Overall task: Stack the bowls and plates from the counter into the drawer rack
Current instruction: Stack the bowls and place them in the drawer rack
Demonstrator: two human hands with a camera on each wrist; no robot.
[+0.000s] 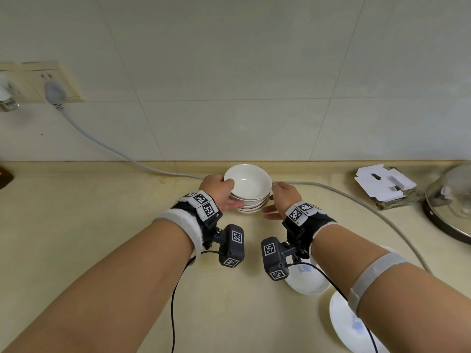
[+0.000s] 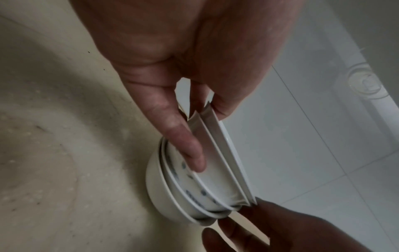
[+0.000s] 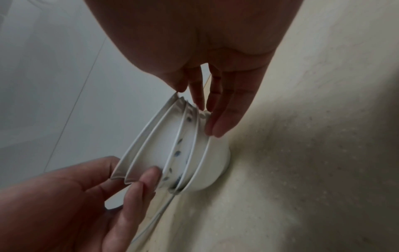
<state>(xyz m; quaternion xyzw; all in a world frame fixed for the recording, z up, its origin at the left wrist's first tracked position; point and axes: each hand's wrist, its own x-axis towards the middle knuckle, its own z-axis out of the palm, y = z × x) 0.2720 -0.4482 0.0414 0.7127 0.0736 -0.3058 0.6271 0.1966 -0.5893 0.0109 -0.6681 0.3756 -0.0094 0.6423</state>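
A stack of several white bowls (image 1: 248,192) stands on the beige counter (image 1: 102,225) near the back wall; one bowl in it has blue marks (image 3: 177,153). My left hand (image 1: 230,193) grips the stack's left side, thumb (image 2: 218,109) on the top rim and a finger (image 2: 183,141) along the bowls' side. On the right side my right hand (image 1: 271,200) touches the lower bowls with straight fingers (image 3: 222,119). A small white dish (image 1: 305,278) and a white plate (image 1: 349,324) lie at the front right, partly under my right forearm.
A grey cable (image 1: 102,143) runs from a wall socket (image 1: 53,82) across the counter just behind the stack. Folded white cardboard (image 1: 384,186) and a glass pot lid (image 1: 451,200) sit at the right. The tiled wall stands close behind.
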